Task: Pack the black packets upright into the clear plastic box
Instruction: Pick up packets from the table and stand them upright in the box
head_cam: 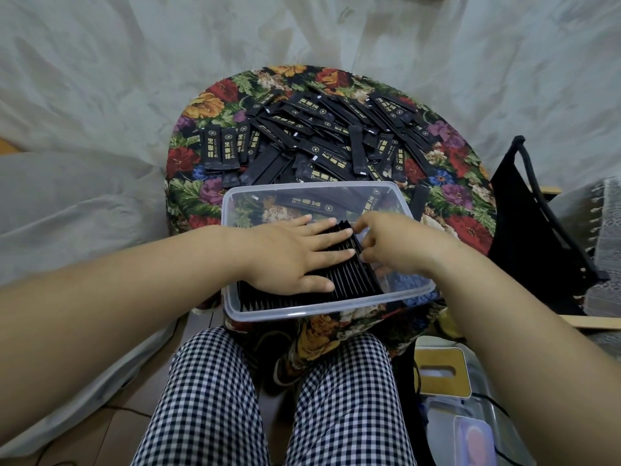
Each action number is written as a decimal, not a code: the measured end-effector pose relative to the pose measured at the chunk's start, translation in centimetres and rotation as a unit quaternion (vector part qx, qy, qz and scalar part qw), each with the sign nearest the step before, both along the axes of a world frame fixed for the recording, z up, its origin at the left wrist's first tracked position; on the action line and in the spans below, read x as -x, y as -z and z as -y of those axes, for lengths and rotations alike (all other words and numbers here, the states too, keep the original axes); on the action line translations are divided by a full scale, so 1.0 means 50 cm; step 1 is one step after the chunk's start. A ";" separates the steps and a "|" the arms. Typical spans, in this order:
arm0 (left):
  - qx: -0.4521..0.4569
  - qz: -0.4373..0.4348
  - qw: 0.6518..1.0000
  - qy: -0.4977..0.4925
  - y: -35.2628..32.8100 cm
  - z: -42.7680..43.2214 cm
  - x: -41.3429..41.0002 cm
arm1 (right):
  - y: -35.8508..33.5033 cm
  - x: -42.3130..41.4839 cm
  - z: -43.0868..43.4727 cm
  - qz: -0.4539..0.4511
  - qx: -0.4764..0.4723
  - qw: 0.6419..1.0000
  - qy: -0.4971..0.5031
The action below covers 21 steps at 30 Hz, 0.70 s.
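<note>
- Checked trousers [275,398]: two knees at the bottom centre, just under the near edge of the stool.
- Left hand [292,253]: fingers straight and spread, lying flat across the top edges of the row; it grips nothing.
- Right hand [393,243]: fingers curled, tips touching the right end of the row. Whether they pinch a packet there cannot be told.
- Row [349,277]: black packets standing on edge inside the box, filling its near left part. They are packed close together, and the rightmost ones lean over to the right.
- Box [302,312]: clear plastic, rectangular, lidless, resting on the near part of the stool, with its near rim jutting towards the knees. The right-hand part holds no upright packets, and the floral cloth shows through the bottom.
- Flat packets [309,205]: two or so with gold print, seen at the far wall of the box; inside or behind it cannot be told.
- Heap [319,136]: many loose black packets with gold print, lying criss-cross on the stool beyond the box.
- Single packet [420,200]: just outside the far right corner of the box.
- Stool [208,105]: round, covered in floral cloth of red, yellow, purple and green.
- Sheet [100,79]: pale, crumpled, spread behind and to the left of the stool.
- Bag [524,223]: black, with a strap, right of the stool.
- Tub [470,432]: clear, at the lower right.
</note>
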<state>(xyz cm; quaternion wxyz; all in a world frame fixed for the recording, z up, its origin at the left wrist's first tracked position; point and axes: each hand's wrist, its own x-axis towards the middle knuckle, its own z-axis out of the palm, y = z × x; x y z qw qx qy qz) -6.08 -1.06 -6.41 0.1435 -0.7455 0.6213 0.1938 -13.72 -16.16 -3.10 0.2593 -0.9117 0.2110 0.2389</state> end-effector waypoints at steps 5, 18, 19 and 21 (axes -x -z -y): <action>0.021 -0.031 0.999 -0.006 0.002 0.002 -0.006 | 0.001 -0.006 0.001 -0.018 -0.043 0.998 0.030; 0.093 -0.032 0.995 -0.012 -0.002 0.020 -0.009 | -0.005 -0.001 0.005 -0.015 -0.058 0.998 0.028; 0.102 -0.025 0.994 -0.006 -0.004 0.023 -0.009 | -0.007 0.001 0.003 -0.016 -0.043 0.999 0.019; 0.117 -0.018 0.993 0.004 -0.007 0.030 -0.010 | -0.014 0.005 -0.001 -0.034 0.010 0.999 -0.018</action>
